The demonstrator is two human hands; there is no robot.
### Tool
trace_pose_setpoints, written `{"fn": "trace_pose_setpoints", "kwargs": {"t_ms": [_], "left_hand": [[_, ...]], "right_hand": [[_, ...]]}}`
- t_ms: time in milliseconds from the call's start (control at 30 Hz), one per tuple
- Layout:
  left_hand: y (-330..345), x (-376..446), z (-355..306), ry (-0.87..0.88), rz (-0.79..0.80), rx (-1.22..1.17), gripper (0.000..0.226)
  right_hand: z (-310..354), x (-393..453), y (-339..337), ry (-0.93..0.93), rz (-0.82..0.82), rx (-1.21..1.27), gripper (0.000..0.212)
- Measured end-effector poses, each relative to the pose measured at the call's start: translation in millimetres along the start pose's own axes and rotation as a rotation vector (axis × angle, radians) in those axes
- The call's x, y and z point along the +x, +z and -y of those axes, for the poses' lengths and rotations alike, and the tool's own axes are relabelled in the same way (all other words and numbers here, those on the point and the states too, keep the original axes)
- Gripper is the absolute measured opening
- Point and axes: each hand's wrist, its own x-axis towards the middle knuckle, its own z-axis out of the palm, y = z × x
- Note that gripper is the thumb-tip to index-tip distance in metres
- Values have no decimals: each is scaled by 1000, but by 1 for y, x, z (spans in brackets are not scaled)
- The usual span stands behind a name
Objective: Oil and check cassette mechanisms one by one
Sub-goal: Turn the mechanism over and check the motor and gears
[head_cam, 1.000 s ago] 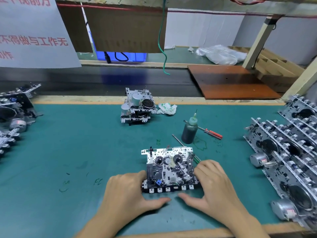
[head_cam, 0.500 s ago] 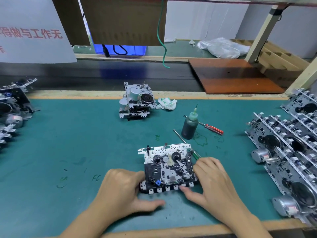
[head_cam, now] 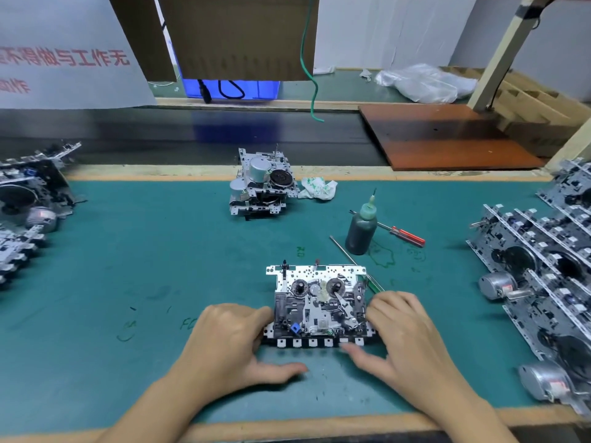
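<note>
Cassette mechanism point(head_cam: 318, 306) flat on the green desk point(head_cam: 160, 266) near its front edge, left hand point(head_cam: 236, 343) gripping its left side, right hand point(head_cam: 406, 334) gripping its right side, thumbs by the key row, oil bottle point(head_cam: 361, 230) upright just behind

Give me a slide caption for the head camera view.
Both hands hold a cassette mechanism on the green mat, oil bottle nearby.

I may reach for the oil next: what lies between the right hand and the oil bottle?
In the head view, between the right hand and the oil bottle lies a thin metal rod with a green end, on the mat.
</note>
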Motion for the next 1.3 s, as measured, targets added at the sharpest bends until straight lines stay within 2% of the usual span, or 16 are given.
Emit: {"fn": "trace_pose_setpoints", "kwargs": {"t_ms": [133, 300, 400, 533, 767, 933, 1067, 1200, 1300], "left_hand": [[5, 1, -4, -43, -76, 81, 52], [3, 1, -5, -36, -77, 66, 63], [5, 6, -13, -139, -103, 78, 70], [11, 9, -19, -247, -127, 58, 64], [3, 8, -8, -165, 7, -10, 72], [3, 5, -12, -48, -4, -57, 69], [4, 7, -14, -177, 14, -15, 65], [4, 6, -13, -208, 2, 2, 60], [7, 7, -17, -272, 1, 10, 62]], "right_hand": [[0, 1, -1, 6, -11, 67, 44], [0, 0, 0, 18, -24, 80, 43], [-1, 0, 1, 34, -29, 55, 45], [-2, 1, -2, 23, -20, 124, 44], [-1, 1, 1, -6, -82, 12, 48], [0, 0, 2, 38, -143, -53, 55], [-4, 0, 1, -31, -104, -17, 50], [-3, 0, 1, -52, -85, -52, 47], [-4, 2, -1, -52, -73, 35, 50]]}}
